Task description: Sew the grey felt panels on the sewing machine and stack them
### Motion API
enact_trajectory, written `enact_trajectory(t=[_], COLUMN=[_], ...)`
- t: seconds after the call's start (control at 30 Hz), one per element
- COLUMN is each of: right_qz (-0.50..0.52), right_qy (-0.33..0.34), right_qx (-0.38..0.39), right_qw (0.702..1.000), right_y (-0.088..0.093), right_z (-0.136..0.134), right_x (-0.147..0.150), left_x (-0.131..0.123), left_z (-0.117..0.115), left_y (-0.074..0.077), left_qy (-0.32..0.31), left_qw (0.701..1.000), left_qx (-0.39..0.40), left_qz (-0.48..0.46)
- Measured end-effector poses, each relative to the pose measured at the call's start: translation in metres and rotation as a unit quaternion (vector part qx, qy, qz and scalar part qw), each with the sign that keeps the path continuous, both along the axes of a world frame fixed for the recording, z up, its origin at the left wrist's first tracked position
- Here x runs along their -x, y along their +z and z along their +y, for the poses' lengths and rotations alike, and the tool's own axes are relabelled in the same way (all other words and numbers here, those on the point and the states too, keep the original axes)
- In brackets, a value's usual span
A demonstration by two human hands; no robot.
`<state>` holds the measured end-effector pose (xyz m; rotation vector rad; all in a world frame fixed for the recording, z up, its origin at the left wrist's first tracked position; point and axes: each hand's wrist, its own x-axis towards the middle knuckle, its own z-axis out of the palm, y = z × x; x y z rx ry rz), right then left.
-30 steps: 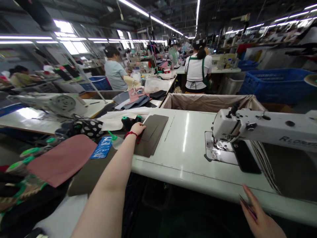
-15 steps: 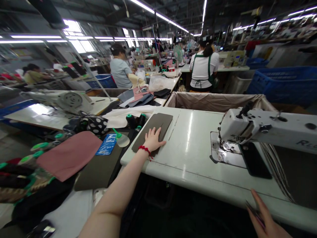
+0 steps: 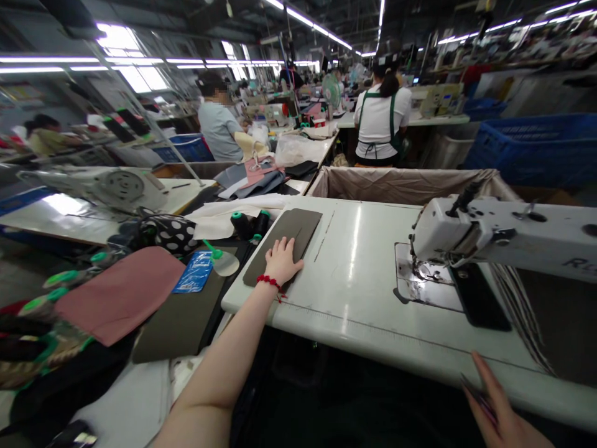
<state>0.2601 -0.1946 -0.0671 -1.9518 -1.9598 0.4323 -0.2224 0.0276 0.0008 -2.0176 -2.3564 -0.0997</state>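
Note:
My left hand (image 3: 282, 261) lies flat, fingers spread, on a stack of dark brown leather pieces (image 3: 296, 229) at the left end of the white sewing table (image 3: 354, 274). A red bracelet circles that wrist. My right hand (image 3: 497, 417) sits low at the table's near edge on the right, holding a thin dark tool (image 3: 476, 392) between its fingers. The white sewing machine (image 3: 504, 236) stands to the right, its needle area over a metal plate (image 3: 426, 283) with a black piece (image 3: 480, 298) beside it.
Thread spools (image 3: 242, 224), a small oil bottle (image 3: 219, 258), a blue packet (image 3: 196, 280), pink (image 3: 121, 295) and brown sheets (image 3: 181, 317) lie left. A fabric-lined bin (image 3: 401, 183) stands behind the table. Other workers sit at benches beyond; blue crates (image 3: 536, 149) at right.
My left hand drew back from the far corner of the leather stack to lie flat on its near part. The right hand barely moved.

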Motion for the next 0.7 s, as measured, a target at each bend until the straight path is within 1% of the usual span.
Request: enact_trajectory(t=[0.07,0.17,0.27,0.33,0.37,0.43,0.5,0.53,0.57,0.6,0.7], right_qz=[-0.006,-0.010,-0.002,0.015,0.025,0.043,0.060,0.067,0.075,0.081,0.081], right_qy=[-0.016,-0.017,-0.003,0.008,0.013,0.019,0.028,0.034,0.044,0.056,0.082], right_qx=[0.019,0.043,0.054,0.058,0.060,0.061,0.061,0.058,0.053,0.049,0.046], right_qw=[1.000,0.999,0.999,0.998,0.998,0.997,0.996,0.995,0.995,0.994,0.992], right_y=[0.002,0.006,0.008,0.007,0.007,0.008,0.013,0.016,0.019,0.022,0.028], right_z=[-0.001,-0.004,-0.008,-0.011,-0.013,-0.017,-0.020,-0.023,-0.025,-0.028,-0.041], right_x=[0.003,0.008,0.012,0.013,0.013,0.013,0.012,0.011,0.008,0.005,-0.008], left_x=[0.000,-0.001,-0.006,-0.015,-0.022,-0.038,-0.054,-0.059,-0.063,-0.065,-0.058], left_z=[0.000,-0.001,-0.003,-0.005,-0.006,-0.013,-0.025,-0.035,-0.047,-0.060,-0.102], left_y=[-0.003,-0.004,-0.001,0.003,0.005,0.006,0.004,0.001,-0.004,-0.009,-0.026], left_qy=[-0.003,-0.005,-0.011,-0.036,-0.068,-0.177,-0.300,-0.347,-0.377,-0.392,-0.396], left_qw=[1.000,1.000,1.000,0.999,0.997,0.983,0.950,0.932,0.920,0.913,0.911], left_qx=[-0.002,-0.008,-0.020,-0.029,-0.030,-0.016,0.022,0.041,0.054,0.052,0.015], left_qz=[0.004,0.006,0.005,0.003,-0.004,-0.038,-0.078,-0.091,-0.096,-0.098,-0.115])
